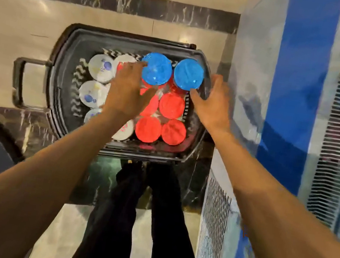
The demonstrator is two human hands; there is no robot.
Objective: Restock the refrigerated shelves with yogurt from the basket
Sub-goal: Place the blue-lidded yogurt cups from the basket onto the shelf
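Note:
A black shopping basket [64, 79] stands on the floor below me, packed with yogurt tubs. Two blue-lidded tubs sit highest at its far right: one [157, 69] on the left, the other [188, 74] on the right. Several red-lidded tubs [171, 106] lie under and in front of them, and white-lidded tubs [102, 68] fill the left side. My left hand [126, 92] curls round the left side of the left blue tub. My right hand [211, 100] reaches the right side of the right blue tub, fingers against it, its thumb pointing at the tub's near edge.
The refrigerated case [292, 104], blue and glass-fronted with white grilles, rises along the right, close to the basket. The basket's handle [18, 81] sticks out to the left. My dark-trousered legs [141, 214] stand just in front of the basket on the marble floor.

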